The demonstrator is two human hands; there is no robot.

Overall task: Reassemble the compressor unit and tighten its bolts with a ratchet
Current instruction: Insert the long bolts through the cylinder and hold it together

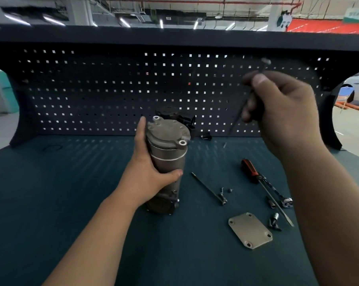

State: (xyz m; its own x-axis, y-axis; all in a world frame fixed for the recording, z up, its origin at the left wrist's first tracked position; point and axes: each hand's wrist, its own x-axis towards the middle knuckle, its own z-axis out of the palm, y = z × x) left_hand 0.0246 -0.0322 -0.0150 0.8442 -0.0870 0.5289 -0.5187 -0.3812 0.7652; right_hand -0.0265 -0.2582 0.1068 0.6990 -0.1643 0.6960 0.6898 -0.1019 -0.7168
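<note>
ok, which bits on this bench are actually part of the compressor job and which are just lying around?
In the job: compressor, gripped by the left hand; long bolt, pinched in the right hand; second long bolt; ratchet; sockets; cover plate; loose screws.
Likely just lying about: screwdriver; small black clip by the pegboard.

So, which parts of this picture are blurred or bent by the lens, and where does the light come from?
Head view: the right hand and the long bolt it holds are smeared by motion; the compressor in the left hand is sharp; the pegboard bows at the edges from the wide lens; light through its holes dots the mat.
</note>
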